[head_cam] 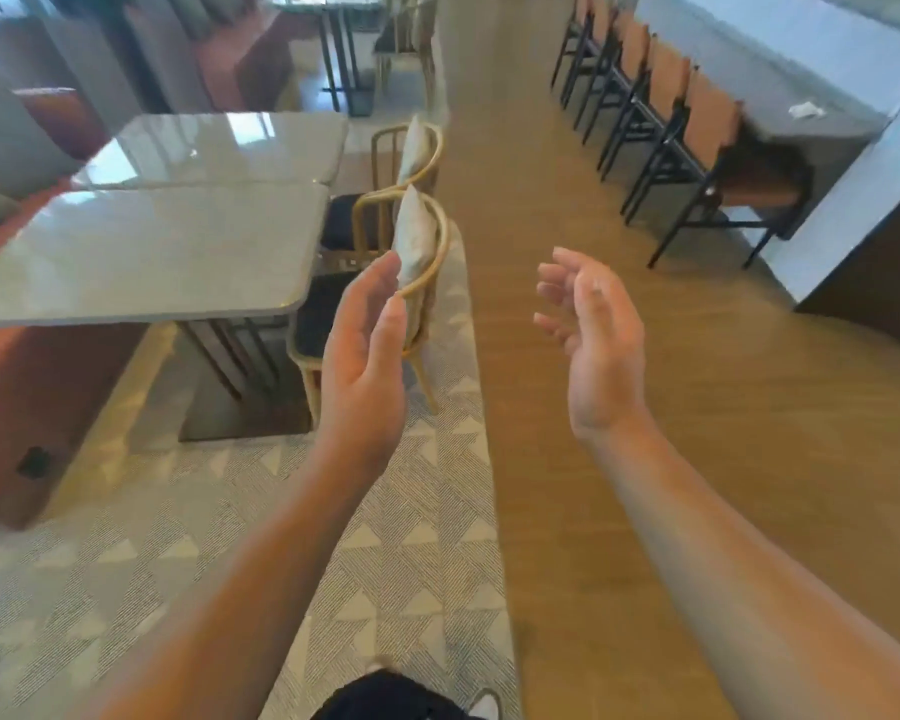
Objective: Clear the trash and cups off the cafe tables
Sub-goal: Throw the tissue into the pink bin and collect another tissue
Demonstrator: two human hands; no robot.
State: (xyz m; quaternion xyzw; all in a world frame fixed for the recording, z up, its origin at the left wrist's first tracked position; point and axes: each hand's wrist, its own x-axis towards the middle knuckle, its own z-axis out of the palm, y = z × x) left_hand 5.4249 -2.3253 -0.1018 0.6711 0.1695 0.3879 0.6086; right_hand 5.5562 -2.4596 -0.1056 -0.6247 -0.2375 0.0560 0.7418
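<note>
While we are facing down the aisle w/ both arms raised, we are recording: left hand [367, 350] is holding nothing, fingers straight, palm inward; right hand [588, 340] is also holding nothing, fingers loosely curled. Only trash we are spotting is a crumpled white napkin [805, 110], lying on the grey counter [827, 137] behind the bar chairs [710, 114], well apart from both hands, ahead-right. Right hand is sitting nearer, so we are judging it the likelier reach. Napkin's long axis is running approx. across the frame; blur is limiting certainty.
</note>
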